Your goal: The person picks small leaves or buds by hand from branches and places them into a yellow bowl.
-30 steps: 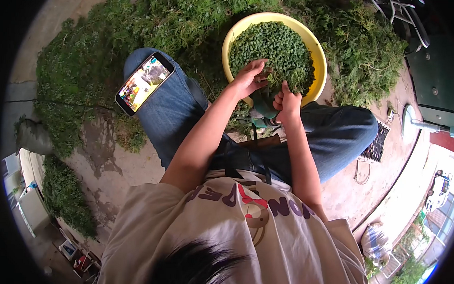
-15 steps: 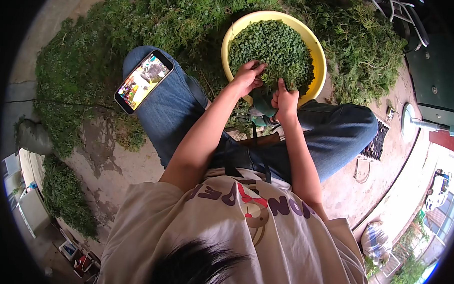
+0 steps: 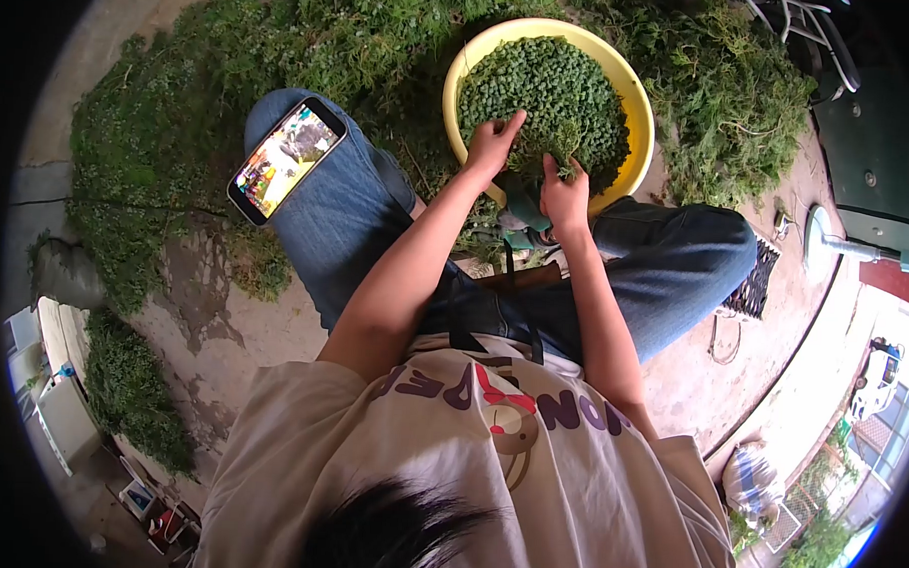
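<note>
Right hand (image 3: 565, 196) has fingers closed on green sprig (image 3: 559, 141), over near side of yellow basin (image 3: 638, 115) with small green pieces (image 3: 542, 82). Left hand (image 3: 491, 148) just beside, can't tell if holding anything.

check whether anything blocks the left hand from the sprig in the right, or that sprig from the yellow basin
Nothing visible stands between the left hand and the sprig in the right hand, nor between the sprig and the yellow basin below.

Lit phone (image 3: 287, 161), bulging pale sack (image 3: 752, 485), white vehicle (image 3: 876, 383)
</note>
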`<action>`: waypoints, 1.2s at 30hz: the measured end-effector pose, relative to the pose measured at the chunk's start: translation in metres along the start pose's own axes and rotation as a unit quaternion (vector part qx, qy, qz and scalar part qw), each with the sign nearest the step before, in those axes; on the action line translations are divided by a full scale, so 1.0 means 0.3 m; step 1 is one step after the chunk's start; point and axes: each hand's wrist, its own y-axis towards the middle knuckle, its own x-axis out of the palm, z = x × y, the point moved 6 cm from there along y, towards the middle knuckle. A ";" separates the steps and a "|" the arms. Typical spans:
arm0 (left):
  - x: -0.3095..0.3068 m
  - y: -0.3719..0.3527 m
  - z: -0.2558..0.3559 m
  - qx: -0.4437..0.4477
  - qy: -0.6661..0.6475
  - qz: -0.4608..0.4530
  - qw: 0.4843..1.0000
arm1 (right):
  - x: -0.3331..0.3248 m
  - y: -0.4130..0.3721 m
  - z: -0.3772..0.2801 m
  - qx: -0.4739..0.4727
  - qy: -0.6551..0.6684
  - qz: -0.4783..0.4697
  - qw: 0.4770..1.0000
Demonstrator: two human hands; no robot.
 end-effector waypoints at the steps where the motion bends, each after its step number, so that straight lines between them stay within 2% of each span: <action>1: -0.013 0.013 0.012 0.064 0.042 0.031 0.997 | 0.002 -0.003 -0.003 0.000 0.000 0.000 1.000; 2: -0.023 0.021 0.024 0.127 0.083 0.061 0.986 | 0.007 -0.008 -0.009 -0.004 0.015 -0.011 1.000; 4: -0.026 0.036 0.010 0.142 0.084 0.069 0.984 | 0.020 -0.009 0.001 -0.008 0.029 -0.023 0.999; 6: -0.024 0.042 0.004 0.156 0.085 0.077 0.981 | 0.045 -0.008 0.014 -0.071 0.026 -0.047 0.996; 9: -0.022 0.037 0.003 0.157 0.061 0.084 0.982 | 0.036 -0.026 -0.017 -0.083 -0.002 -0.032 0.996; 11: -0.025 0.034 -0.016 0.113 0.030 0.083 0.990 | 0.021 -0.040 -0.037 -0.085 -0.003 -0.021 0.996; 14: -0.010 0.018 0.015 0.132 0.031 0.049 0.990 | 0.000 -0.056 -0.097 -0.108 -0.041 0.003 0.993; 15: -0.006 0.014 0.009 0.100 0.005 0.031 0.995 | -0.011 -0.063 -0.115 -0.106 -0.021 0.009 0.994; 19: 0.004 -0.001 0.034 0.115 0.011 0.026 0.993 | -0.038 -0.062 -0.111 -0.082 -0.021 0.015 0.996; 22: 0.014 -0.011 0.038 0.077 -0.009 0.014 0.997 | -0.045 -0.083 -0.131 -0.080 -0.050 0.023 0.995; 24: 0.006 -0.017 0.029 0.020 -0.031 0.054 0.998 | -0.062 -0.110 -0.158 -0.078 -0.053 0.028 0.995; 26: -0.074 0.083 -0.042 -0.005 -0.111 0.047 0.993 | -0.117 -0.141 -0.216 -0.130 -0.069 0.070 0.987; 28: -0.096 0.131 -0.053 -0.036 -0.102 -0.014 0.994 | -0.143 -0.131 -0.185 -0.135 -0.059 0.069 0.987; 30: -0.033 0.060 0.042 -0.027 -0.031 -0.063 0.997 | -0.127 -0.092 -0.078 -0.053 0.032 0.040 0.997; 31: 0.001 0.035 0.075 -0.032 0.014 -0.121 0.992 | -0.133 -0.083 -0.056 -0.029 0.014 0.075 0.997; 34: 0.046 -0.022 0.125 -0.023 0.035 -0.132 0.990 | -0.130 -0.085 -0.087 -0.060 0.046 0.026 0.997; 35: 0.048 -0.042 0.134 -0.071 -0.010 -0.168 0.983 | -0.132 -0.082 -0.079 -0.060 0.046 0.027 0.997; 36: 0.043 -0.059 0.156 -0.071 -0.009 -0.169 0.983 | -0.133 -0.075 -0.063 -0.057 0.037 0.032 0.997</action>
